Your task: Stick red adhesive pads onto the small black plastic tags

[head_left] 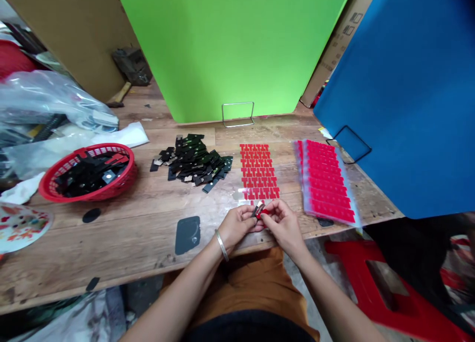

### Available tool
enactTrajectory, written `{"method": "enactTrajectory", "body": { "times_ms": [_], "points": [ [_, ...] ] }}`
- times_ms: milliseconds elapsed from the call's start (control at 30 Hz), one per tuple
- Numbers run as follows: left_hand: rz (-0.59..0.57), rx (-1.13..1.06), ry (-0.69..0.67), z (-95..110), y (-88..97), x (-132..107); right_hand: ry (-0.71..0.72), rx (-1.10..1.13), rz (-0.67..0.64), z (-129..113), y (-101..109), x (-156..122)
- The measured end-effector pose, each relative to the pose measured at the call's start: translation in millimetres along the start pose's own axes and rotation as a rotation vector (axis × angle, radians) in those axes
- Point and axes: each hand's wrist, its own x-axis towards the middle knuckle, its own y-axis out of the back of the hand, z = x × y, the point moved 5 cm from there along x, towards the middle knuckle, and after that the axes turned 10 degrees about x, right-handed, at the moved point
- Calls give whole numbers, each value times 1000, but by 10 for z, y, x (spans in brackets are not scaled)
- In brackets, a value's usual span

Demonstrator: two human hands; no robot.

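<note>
My left hand [237, 224] and my right hand [282, 222] meet at the table's front edge, fingers pinched together on a small black piece with a red sticker [260, 211]. Just beyond them lies a clear sheet of red T-shaped stickers [259, 171]. A pile of small black pieces [195, 163] sits to the left of that sheet. A silver bangle is on my left wrist.
A stack of red sticker sheets [326, 186] lies at the right. A red basket [89, 172] with black pieces stands at the left, plastic bags behind it. A green panel [230, 50] and a blue panel [408, 94] stand at the back. A red stool [378, 282] is below right.
</note>
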Motion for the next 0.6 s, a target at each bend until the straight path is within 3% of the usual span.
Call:
{"method": "enactTrajectory", "body": {
  "times_ms": [600],
  "points": [
    [-28, -18, 17, -4, -5, 4, 34, -40, -22, -25, -30, 32]
  ]
}}
